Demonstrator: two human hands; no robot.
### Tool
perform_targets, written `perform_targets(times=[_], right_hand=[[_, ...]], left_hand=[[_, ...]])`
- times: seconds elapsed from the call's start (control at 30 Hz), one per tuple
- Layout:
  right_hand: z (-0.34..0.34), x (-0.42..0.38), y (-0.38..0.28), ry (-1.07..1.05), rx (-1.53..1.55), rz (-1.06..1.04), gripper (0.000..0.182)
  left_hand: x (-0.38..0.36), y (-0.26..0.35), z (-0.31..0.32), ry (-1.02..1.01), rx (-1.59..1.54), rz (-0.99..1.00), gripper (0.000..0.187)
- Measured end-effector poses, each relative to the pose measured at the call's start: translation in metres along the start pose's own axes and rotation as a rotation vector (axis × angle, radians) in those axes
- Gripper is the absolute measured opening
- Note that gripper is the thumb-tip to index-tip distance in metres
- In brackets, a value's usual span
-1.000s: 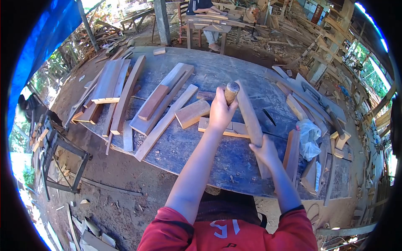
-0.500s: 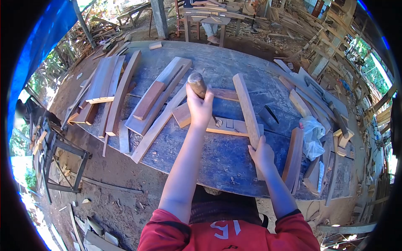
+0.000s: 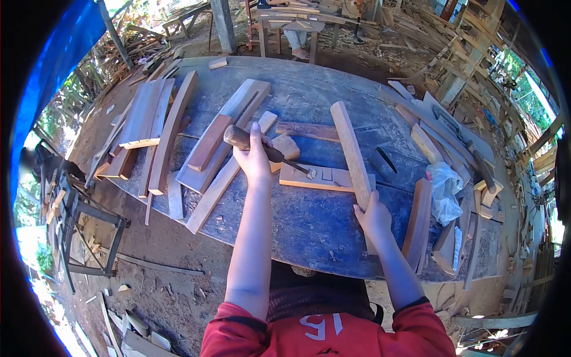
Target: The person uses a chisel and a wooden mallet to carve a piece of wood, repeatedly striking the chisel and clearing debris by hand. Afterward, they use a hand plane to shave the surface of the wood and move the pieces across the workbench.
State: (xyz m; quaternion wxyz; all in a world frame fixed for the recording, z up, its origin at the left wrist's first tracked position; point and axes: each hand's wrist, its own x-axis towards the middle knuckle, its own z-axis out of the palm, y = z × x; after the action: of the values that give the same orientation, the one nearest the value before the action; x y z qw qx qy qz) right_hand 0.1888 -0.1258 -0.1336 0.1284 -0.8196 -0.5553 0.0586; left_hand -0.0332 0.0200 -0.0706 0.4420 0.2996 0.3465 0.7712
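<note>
My left hand [image 3: 254, 159] is wrapped round the wooden handle of a chisel [image 3: 238, 137]. The chisel leans well over to the left, and its blade reaches the pale wooden block [image 3: 332, 179] by a chipped hollow with light shavings. To the right of that hollow, a rectangle is outlined on the block's top face. In my right hand [image 3: 375, 219] is the near end of a long squared wooden bar [image 3: 350, 146], which points away from me and crosses over the block's right end. A short wooden piece [image 3: 286, 149] lies behind the block.
On the blue worktable [image 3: 297, 238], planks [image 3: 143, 113] and slotted timber [image 3: 241, 101] lie left. A dark angled metal piece [image 3: 382, 163], plastic bag [image 3: 444, 193], wood offcuts and a handsaw [image 3: 479, 163] lie right. Beyond the table, a person's legs [image 3: 296, 41] show at another bench.
The chisel has tipped from steep to a low leftward slant, its handle swinging left and down with my left hand. My right hand and the bar stay nearly in place.
</note>
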Motion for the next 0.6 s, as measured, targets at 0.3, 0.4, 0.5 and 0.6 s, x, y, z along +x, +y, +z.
perform_targets(times=[0.3, 0.4, 0.5, 0.6], right_hand=[[-0.001, 0.001, 0.0, -0.016, 0.025, -0.004, 0.052], [-0.001, 0.0, 0.0, 0.01, 0.015, -0.007, 0.051], [-0.001, 0.0, 0.0, 0.011, 0.029, -0.016, 0.051], [0.001, 0.001, 0.002, -0.002, 0.031, -0.014, 0.053]], left_hand=[[-0.013, -0.006, 0.024, -0.076, 0.23, 0.171, 0.017], [-0.02, 0.0, 0.034, -0.049, 0.297, 0.146, 0.015], [-0.022, 0.0, 0.037, -0.017, 0.31, 0.171, 0.015], [-0.025, -0.002, 0.038, -0.012, 0.345, 0.192, 0.015]])
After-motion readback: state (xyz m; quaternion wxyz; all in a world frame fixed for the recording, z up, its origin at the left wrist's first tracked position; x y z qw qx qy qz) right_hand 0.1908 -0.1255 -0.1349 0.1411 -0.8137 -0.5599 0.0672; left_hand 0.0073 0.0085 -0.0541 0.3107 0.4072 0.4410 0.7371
